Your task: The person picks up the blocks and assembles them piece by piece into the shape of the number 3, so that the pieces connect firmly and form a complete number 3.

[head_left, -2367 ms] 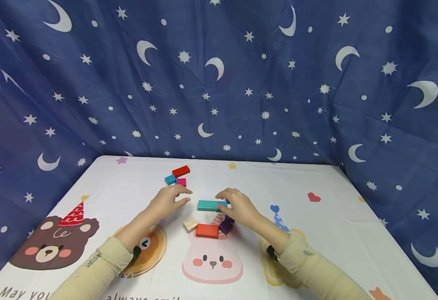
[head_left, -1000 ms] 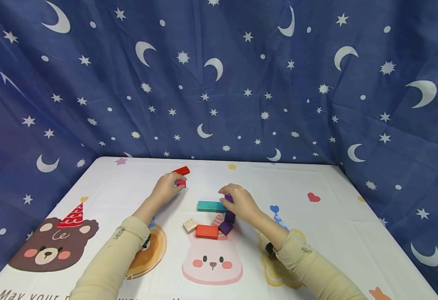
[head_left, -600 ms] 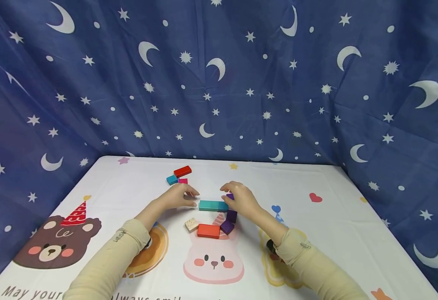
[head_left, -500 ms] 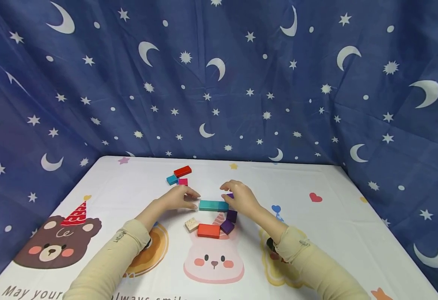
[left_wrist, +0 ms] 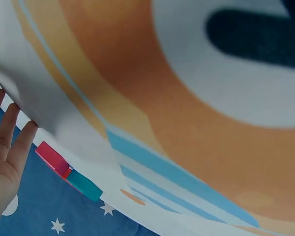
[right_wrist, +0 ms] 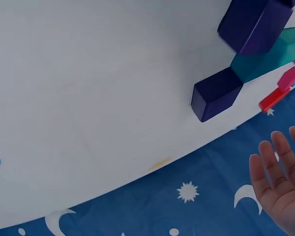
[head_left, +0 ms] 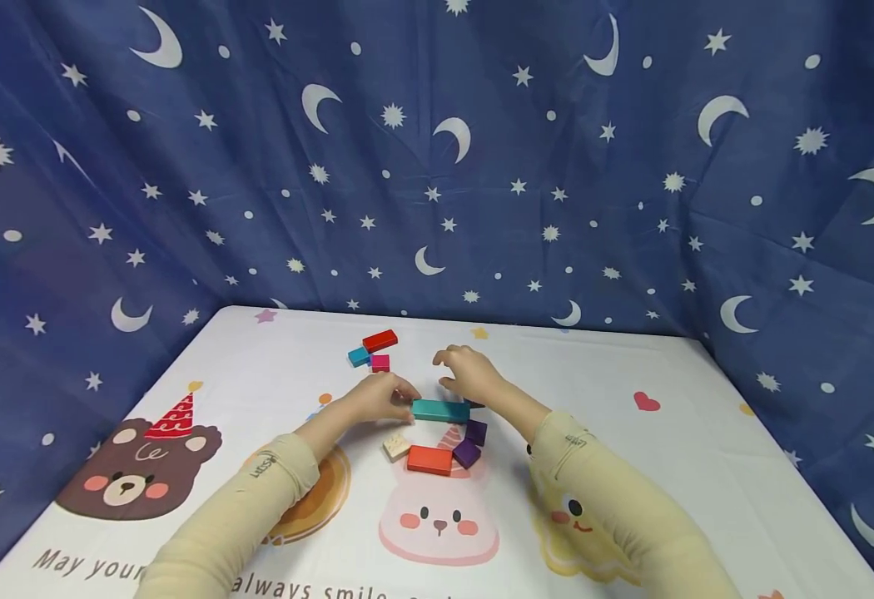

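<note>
In the head view my left hand [head_left: 383, 398] has its thumb and fingertips at the left end of a long teal block [head_left: 440, 410], pinching it. My right hand [head_left: 473, 372] hovers beyond the block's right end, fingers apart and holding nothing. In the right wrist view a dark purple block [right_wrist: 217, 93] meets the teal one's end; in the head view my right wrist mostly covers it. Two more purple blocks, one upper [head_left: 475, 433] and one lower [head_left: 467, 453], a red-orange block [head_left: 429, 460] and a pale wooden block [head_left: 396, 448] curve round in front.
Farther back on the left lie a red block [head_left: 380, 340], a blue block [head_left: 359, 357] and a magenta block [head_left: 380, 363]. The white printed tablecloth [head_left: 587, 374] reaches back to a dark blue star curtain [head_left: 497, 233].
My left hand has come from the small blocks at the back to the teal block's left end. My right hand has left the purple block at its right end and moved back. The view shifted slightly.
</note>
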{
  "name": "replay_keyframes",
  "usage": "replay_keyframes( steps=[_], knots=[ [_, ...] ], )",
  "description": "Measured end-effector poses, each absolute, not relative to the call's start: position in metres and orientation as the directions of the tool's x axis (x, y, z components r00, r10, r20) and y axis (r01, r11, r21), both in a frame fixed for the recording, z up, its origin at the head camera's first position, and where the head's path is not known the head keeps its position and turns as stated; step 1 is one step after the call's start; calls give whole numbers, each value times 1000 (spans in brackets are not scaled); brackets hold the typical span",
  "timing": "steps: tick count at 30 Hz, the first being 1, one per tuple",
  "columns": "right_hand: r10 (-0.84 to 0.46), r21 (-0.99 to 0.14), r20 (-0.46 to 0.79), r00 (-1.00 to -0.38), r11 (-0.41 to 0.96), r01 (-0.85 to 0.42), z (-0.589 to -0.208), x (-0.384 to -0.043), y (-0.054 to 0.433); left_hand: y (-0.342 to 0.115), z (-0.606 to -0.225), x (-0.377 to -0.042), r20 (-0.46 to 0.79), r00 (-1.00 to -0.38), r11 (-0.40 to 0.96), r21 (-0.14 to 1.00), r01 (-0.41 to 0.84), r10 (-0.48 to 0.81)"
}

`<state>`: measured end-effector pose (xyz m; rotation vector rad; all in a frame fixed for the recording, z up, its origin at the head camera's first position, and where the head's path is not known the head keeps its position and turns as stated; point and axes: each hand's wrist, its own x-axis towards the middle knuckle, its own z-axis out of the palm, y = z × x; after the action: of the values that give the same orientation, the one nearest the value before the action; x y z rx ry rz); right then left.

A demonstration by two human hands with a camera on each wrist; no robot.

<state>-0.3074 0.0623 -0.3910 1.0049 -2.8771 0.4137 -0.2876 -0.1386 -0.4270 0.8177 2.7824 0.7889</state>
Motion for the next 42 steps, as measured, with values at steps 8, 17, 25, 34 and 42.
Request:
replay_keyframes(
  steps=[8,17,25,34,42],
  knots=[
    [-647,-162,100,-756,739,-654,-396,-327,51,-138,-426,-285,8,-862,734,519,437,507],
    [-636,-87,57,-770,765,-638,-394,-344,29,-160,-416,-265,53,-881,742,517,426,469],
    [-594,-27,0,-805,804,-594,-392,-356,4,-198,-412,-244,182,-935,774,524,355,306],
    [-515,-36,-169,-841,855,-517,-393,-355,-22,-220,-413,-231,195,-958,770,570,285,210],
    [-455,-43,-344,-821,881,-471,-397,-343,-37,-223,-412,-226,164,-966,770,582,260,202]
  ],
)
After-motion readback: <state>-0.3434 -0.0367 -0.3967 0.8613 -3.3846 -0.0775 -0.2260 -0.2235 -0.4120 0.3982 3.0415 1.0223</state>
